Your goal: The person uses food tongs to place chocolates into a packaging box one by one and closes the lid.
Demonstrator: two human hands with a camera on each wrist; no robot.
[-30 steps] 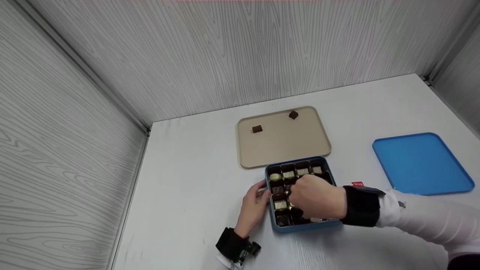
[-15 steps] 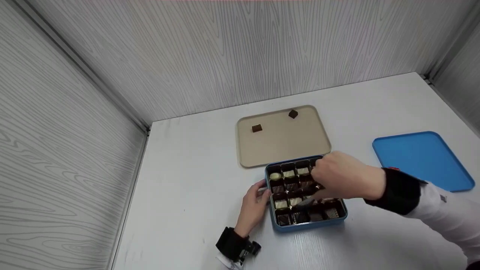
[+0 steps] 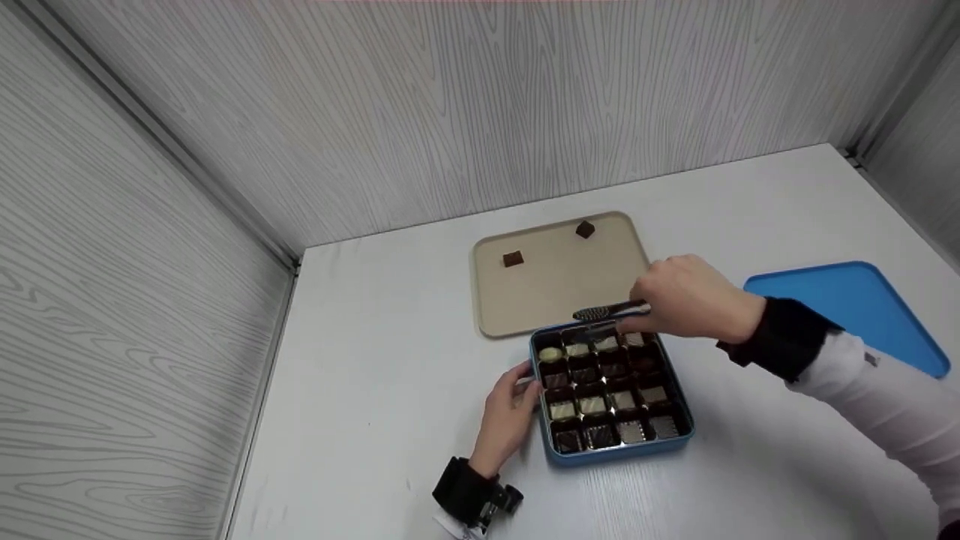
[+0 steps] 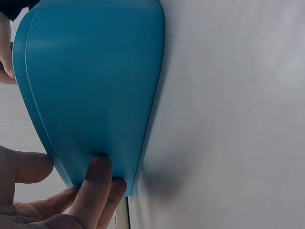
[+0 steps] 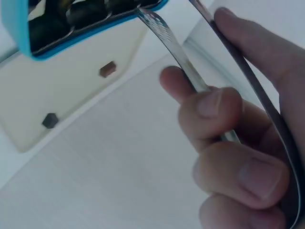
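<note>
Shiny bare-metal tongs [image 3: 609, 310] with ridged tips; smooth, satin blue metal chocolate tin [image 3: 622, 448]; matt beige plastic tray [image 3: 564, 281]; matt white wood-grain tabletop [image 3: 390, 315].

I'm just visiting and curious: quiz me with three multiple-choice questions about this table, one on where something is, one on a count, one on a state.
1. Where is the left hand?
A. on the blue lid
B. at the chocolate box's left side
C. on the beige tray

2. How many chocolates lie on the beige tray?
A. two
B. four
C. none

3. What is the right hand doing?
A. resting flat
B. gripping metal tongs
C. lifting the box

Answers: 1 B, its fingers touch the chocolate box. 2 A, two brown pieces. 3 B, it holds the metal tongs.
</note>
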